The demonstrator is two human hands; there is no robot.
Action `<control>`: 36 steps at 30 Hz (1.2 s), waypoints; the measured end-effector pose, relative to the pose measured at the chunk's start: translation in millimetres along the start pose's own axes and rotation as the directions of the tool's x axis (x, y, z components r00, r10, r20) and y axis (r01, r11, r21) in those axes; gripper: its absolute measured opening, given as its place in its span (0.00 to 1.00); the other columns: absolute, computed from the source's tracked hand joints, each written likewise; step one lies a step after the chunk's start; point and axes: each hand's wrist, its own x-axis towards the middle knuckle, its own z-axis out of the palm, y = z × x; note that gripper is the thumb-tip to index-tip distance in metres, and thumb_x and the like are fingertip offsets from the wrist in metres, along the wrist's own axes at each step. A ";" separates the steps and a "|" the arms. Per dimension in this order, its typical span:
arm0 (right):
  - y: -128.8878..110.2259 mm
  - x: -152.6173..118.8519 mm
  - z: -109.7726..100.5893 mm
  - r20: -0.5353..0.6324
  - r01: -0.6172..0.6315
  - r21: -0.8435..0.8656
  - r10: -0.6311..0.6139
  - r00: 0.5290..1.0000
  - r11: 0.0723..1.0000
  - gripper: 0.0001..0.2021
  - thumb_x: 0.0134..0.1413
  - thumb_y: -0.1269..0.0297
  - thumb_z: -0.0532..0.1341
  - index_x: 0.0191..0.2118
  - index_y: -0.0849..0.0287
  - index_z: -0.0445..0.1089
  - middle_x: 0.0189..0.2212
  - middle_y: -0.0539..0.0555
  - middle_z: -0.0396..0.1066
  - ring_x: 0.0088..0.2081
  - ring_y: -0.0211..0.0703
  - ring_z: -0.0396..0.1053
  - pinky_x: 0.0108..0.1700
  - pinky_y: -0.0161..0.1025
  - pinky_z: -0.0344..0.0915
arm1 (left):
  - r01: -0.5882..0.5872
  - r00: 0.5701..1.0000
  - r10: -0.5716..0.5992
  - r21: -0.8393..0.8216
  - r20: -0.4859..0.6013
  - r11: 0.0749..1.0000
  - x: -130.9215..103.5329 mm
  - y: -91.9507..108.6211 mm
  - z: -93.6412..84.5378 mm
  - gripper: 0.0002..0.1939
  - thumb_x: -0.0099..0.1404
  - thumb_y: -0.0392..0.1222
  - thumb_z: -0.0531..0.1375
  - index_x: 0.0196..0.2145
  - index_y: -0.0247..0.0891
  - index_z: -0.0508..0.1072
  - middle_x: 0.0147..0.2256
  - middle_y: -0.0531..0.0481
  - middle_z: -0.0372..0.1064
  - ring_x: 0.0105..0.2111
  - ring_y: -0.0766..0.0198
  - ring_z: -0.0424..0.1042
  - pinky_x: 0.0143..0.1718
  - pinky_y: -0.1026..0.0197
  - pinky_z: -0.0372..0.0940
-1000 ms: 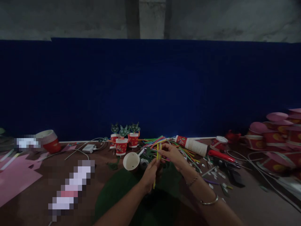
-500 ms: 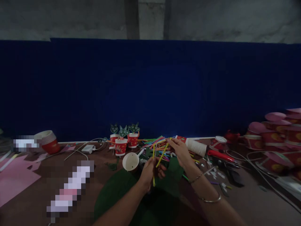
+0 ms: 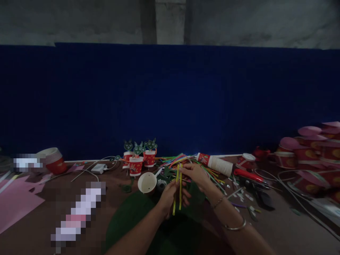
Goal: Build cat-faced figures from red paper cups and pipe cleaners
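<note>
Two yellow sticks stand nearly upright side by side at the centre. My left hand is closed round the left yellow stick. With thumb and fingers pinched, my right hand holds the right yellow stick near its top, close beside the other. An open paper cup lies tilted left of my left hand, with small dark holes inside. Behind my hands is a pile of coloured sticks. Three red cups with green animal heads stand behind the tilted cup.
Stacked paper cups lie behind my right hand. A red-handled tool and paper scraps are to the right, near piled red cups. Left are a cup stack, white adapter and pink paper.
My right hand has moved left and slightly down, bringing the right yellow stick from a slant to nearly upright beside the left one. My left hand has barely moved.
</note>
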 end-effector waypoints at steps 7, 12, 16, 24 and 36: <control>-1.7 -0.4 2.8 -0.040 0.015 -0.008 -0.016 0.999 1.000 0.13 0.39 0.56 0.64 0.26 0.63 0.73 0.15 0.46 0.62 0.19 0.31 0.56 0.20 0.30 0.50 | 0.043 0.992 -0.038 -0.038 0.123 0.998 1.4 -2.0 -5.8 0.16 0.62 0.49 0.52 0.34 0.31 0.66 0.22 0.44 0.74 0.17 0.60 0.72 0.16 0.65 0.63; -1.8 -1.7 3.9 0.004 0.024 -0.001 -0.024 1.000 1.000 0.12 0.41 0.57 0.63 0.27 0.63 0.72 0.16 0.46 0.63 0.18 0.30 0.56 0.20 0.29 0.50 | 0.061 0.984 -0.051 -0.052 0.173 0.997 -1.6 0.1 -5.4 0.13 0.61 0.45 0.52 0.33 0.30 0.67 0.22 0.42 0.74 0.19 0.59 0.74 0.18 0.65 0.64; 2.5 -0.1 7.3 0.011 0.008 0.007 -0.008 1.000 1.000 0.11 0.39 0.58 0.64 0.24 0.63 0.70 0.14 0.46 0.63 0.16 0.30 0.56 0.19 0.29 0.50 | 0.058 0.984 -0.044 -0.075 0.175 0.995 -0.7 -0.4 -3.7 0.16 0.62 0.49 0.51 0.36 0.31 0.66 0.23 0.43 0.74 0.19 0.60 0.73 0.19 0.65 0.64; 13.4 3.6 14.0 0.069 0.067 0.037 -0.069 0.995 0.997 0.14 0.40 0.60 0.63 0.34 0.63 0.71 0.18 0.46 0.66 0.15 0.28 0.56 0.19 0.29 0.52 | 0.036 0.999 -0.038 -0.041 -0.034 0.998 1.1 1.1 -0.9 0.17 0.58 0.55 0.57 0.33 0.38 0.63 0.15 0.61 0.57 0.08 0.73 0.55 0.08 0.71 0.49; 9.4 0.4 14.0 0.141 0.067 0.028 -0.070 0.988 0.997 0.18 0.40 0.58 0.64 0.39 0.62 0.72 0.17 0.48 0.70 0.15 0.32 0.60 0.19 0.31 0.57 | 0.070 0.997 -0.070 -0.022 -0.014 0.997 -0.3 -0.6 -1.3 0.17 0.57 0.56 0.56 0.30 0.39 0.61 0.15 0.62 0.52 0.08 0.75 0.50 0.07 0.72 0.43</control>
